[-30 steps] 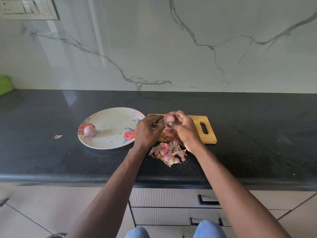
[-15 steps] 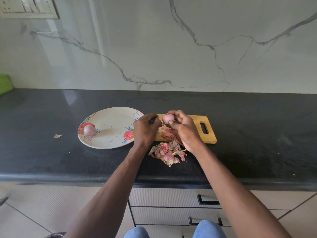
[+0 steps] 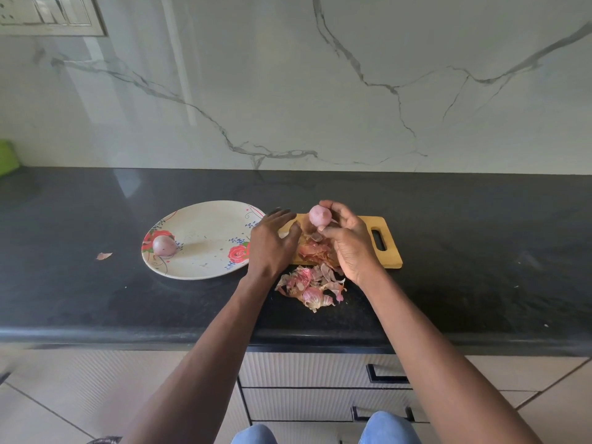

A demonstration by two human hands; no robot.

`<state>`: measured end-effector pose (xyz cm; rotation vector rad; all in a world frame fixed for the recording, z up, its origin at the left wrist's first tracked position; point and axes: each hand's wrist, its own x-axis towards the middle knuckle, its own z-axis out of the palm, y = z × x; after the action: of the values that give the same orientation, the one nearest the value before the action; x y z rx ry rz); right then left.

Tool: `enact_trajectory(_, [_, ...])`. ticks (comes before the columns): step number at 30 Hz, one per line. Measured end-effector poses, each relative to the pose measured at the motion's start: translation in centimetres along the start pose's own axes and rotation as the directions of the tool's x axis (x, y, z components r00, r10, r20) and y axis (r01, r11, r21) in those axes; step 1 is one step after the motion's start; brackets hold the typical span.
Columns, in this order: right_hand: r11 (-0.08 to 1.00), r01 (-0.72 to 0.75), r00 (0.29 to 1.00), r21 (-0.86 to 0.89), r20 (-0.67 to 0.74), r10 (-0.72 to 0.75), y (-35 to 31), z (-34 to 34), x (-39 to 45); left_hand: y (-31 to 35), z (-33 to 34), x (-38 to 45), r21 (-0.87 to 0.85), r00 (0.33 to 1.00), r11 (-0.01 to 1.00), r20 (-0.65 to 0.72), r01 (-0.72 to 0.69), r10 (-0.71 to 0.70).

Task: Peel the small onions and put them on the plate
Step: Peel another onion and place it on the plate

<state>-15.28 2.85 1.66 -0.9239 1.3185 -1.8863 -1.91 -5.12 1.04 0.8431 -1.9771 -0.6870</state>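
**Over the cutting board: second onion peeled, ready for the plate**

Above the wooden cutting board (image 3: 389,249), in the head view, the right hand (image 3: 350,243) is pinching a small onion (image 3: 318,215) between curled fingertips and thumb, lifting it clear of the board; the left hand (image 3: 272,243) is hovering just beside it with fingers relaxed and spread, gripping nothing; whether its fingertips are brushing the board cannot be told.

The held onion is showing smooth pink flesh with no loose skin visible on the side facing the camera, so the peeling of this one is judged to be finishing; one peeled onion (image 3: 164,245) is already lying near the left rim of the floral plate (image 3: 205,270); dry peels (image 3: 309,288) are lying heaped on the black counter (image 3: 480,251) and across the board's near edge; a stray scrap (image 3: 104,256) is sitting well left of the plate.

The next move is probably calling for a carry leftward, over or past the left hand, and a gentle set-down on the plate, since a round bulb is likely to roll.

The held onion is looking nearly round; its long axis is seeming to run roughly upright, slightly tilted, with the narrower tip pointing down towards the thumb; the far side is hidden.
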Motion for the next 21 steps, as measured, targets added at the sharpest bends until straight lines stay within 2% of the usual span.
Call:
enact_trajectory(3, [0.983, 0.088, 0.996, -0.159, -0.011, -0.091, 0.6, 0.2, 0.1, 0.2, -0.3, -0.3, -0.133, 0.999, 0.991, 0.048, 0.020, -0.014])
enact_trajectory(8, [0.915, 0.186, 0.982, -0.357, 0.056, -0.178, 1.2, 0.4, 0.2, 0.4, -0.1, -0.5, -0.130, 0.997, 0.991, 0.063, -0.026, 0.034])
enact_trajectory(12, [0.887, 0.211, 0.977, -0.411, 0.061, -0.204, 1.3, 0.4, 0.1, 0.4, -0.2, -0.7, -0.174, 0.997, 0.984, 0.062, -0.044, 0.056])
enact_trajectory(17, [0.858, 0.221, 0.974, -0.463, 0.055, -0.220, 1.6, 0.5, 0.0, 0.3, -0.1, -0.7, -0.143, 0.998, 0.988, 0.015, -0.054, 0.057])
enact_trajectory(21, [0.863, 0.208, 0.977, -0.460, 0.062, -0.202, 1.4, 0.6, -0.1, 0.2, 0.0, -0.6, -0.156, 0.999, 0.988, 0.020, -0.024, 0.027])
